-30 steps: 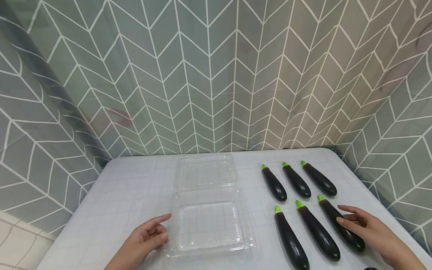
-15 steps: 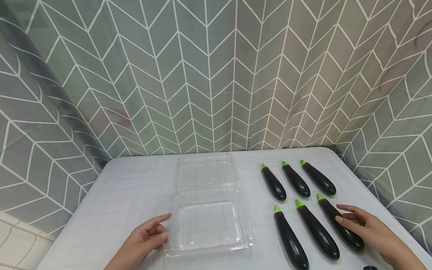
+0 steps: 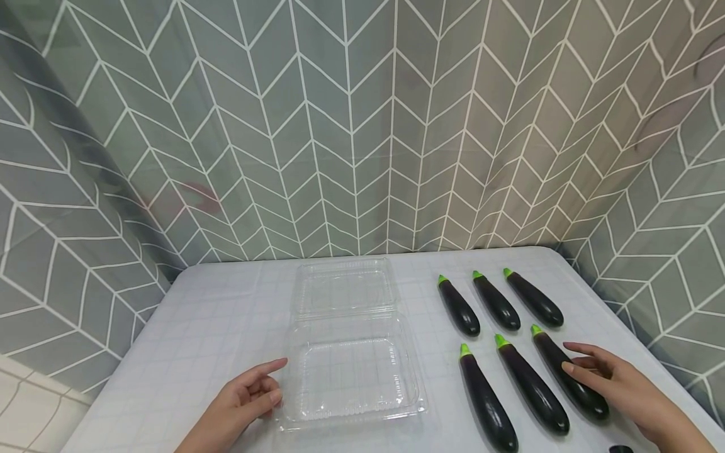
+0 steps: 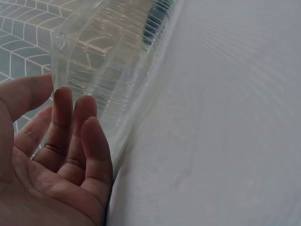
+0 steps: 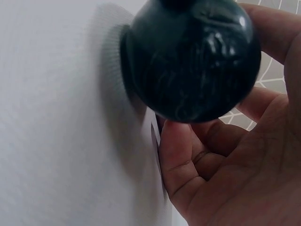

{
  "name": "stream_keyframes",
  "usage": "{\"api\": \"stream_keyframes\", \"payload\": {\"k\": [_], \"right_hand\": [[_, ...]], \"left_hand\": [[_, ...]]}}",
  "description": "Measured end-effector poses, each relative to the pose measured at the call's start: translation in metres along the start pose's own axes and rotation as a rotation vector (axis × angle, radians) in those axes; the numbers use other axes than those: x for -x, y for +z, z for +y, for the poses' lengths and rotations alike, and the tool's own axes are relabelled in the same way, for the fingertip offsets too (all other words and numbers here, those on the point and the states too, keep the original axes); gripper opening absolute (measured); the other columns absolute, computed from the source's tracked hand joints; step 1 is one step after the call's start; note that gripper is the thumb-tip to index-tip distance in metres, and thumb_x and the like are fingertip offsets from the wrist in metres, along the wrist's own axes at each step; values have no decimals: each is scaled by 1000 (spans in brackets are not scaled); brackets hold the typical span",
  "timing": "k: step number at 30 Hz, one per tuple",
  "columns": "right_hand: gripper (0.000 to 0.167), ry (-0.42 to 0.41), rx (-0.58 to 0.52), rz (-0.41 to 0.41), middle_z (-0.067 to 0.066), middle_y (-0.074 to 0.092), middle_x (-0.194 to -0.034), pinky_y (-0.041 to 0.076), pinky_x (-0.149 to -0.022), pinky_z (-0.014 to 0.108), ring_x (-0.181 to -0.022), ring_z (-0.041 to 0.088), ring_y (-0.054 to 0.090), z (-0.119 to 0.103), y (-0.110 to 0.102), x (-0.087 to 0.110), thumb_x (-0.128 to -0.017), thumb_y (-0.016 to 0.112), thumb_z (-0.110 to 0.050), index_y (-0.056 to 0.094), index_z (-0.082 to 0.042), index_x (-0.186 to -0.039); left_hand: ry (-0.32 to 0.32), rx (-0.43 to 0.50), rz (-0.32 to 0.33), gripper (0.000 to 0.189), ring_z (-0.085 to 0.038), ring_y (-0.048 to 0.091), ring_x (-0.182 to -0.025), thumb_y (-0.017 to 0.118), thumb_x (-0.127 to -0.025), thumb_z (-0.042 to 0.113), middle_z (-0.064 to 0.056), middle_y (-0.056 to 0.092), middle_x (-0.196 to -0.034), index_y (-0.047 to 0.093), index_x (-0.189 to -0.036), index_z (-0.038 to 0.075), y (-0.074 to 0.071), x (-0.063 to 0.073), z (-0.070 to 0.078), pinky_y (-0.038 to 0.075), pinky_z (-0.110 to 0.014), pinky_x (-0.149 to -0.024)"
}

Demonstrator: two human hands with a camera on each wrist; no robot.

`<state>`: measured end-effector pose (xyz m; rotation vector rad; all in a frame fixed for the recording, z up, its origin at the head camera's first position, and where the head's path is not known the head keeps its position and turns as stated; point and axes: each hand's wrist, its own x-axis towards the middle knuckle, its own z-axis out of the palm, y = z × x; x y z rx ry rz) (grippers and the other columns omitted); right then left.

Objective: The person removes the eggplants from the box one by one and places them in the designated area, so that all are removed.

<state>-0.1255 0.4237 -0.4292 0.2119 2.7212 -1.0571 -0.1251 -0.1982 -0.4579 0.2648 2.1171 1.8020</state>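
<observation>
My left hand (image 3: pixel 243 399) rests loosely curled beside the left edge of a clear plastic clamshell container (image 3: pixel 354 377), its fingertips right at the rim. The container lies unfolded, its lid half (image 3: pixel 345 286) toward the back. In the left wrist view, the fingers (image 4: pixel 96 141) overlap the ribbed plastic wall and hold nothing. My right hand (image 3: pixel 617 384) is at the rightmost front eggplant (image 3: pixel 557 362), thumb over its dark skin and relaxed fingers along its right side. In the right wrist view, the eggplant's round end (image 5: pixel 193 61) hides part of that hand.
Beside that eggplant lie two more front-row eggplants (image 3: pixel 532 384) (image 3: pixel 488 402). Behind them is a row of three (image 3: pixel 459 307) (image 3: pixel 496 301) (image 3: pixel 534 299). All have green stem ends. A small black thing (image 3: pixel 621 449) shows at the bottom edge. Patterned curtains (image 3: pixel 362 138) surround the white table (image 3: pixel 215 327).
The view has shifted very slightly. Both hands, the container and the eggplants keep their places.
</observation>
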Motion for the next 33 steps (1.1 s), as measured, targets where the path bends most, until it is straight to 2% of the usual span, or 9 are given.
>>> {"api": "stream_keyframes", "payload": {"k": [4,6,10,14,21,29,33], "right_hand": [[73,-2,-6,0,26,58,-126,49,-72,26,-100,13,59,1,0,-1,-100,58,-42,33,9,-147],[73,-8,-10,1,26,58,-126,49,-72,25,-98,10,59,2,1,0,-100,58,-41,33,9,-147],[71,-22,-14,6,26,58,-126,49,-72,24,-95,2,57,3,1,0,-100,59,-39,34,8,-147],[73,-12,-13,1,26,58,-126,49,-72,25,-98,8,59,2,1,0,-100,59,-41,34,8,-147],[74,0,-13,-14,26,58,-126,49,-72,26,-102,17,60,0,1,-3,-100,58,-43,33,8,-147],[67,-49,-41,38,22,61,-122,50,-71,23,-91,-2,56,8,0,1,-102,57,-36,34,10,-145],[71,-20,-79,78,21,60,-122,51,-70,24,-87,-7,54,13,-10,5,-103,53,-39,28,10,-147]], "left_hand": [[-23,-11,9,58,-19,61,-83,60,-100,18,-17,60,-99,36,-150,-2,1,0,1,54,-30,-75],[-46,-11,19,59,-18,61,-83,61,-100,20,-17,60,-100,37,-150,-1,1,0,2,54,-30,-75],[-48,-7,22,59,-18,61,-83,61,-100,20,-17,60,-100,37,-150,-1,2,0,3,54,-30,-75],[-28,-10,14,59,-19,60,-84,60,-101,18,-17,60,-100,36,-150,-3,1,0,1,54,-30,-75],[-36,-4,30,59,-18,60,-84,60,-100,18,-17,60,-100,35,-150,-1,1,3,0,54,-30,-74],[-47,-15,45,61,-21,60,-86,60,-101,21,-19,60,-103,34,-152,3,2,2,1,54,-32,-76],[-77,-29,66,62,-24,63,-94,57,-102,26,-19,60,-110,29,-155,8,-2,-4,1,54,-33,-81]]}}
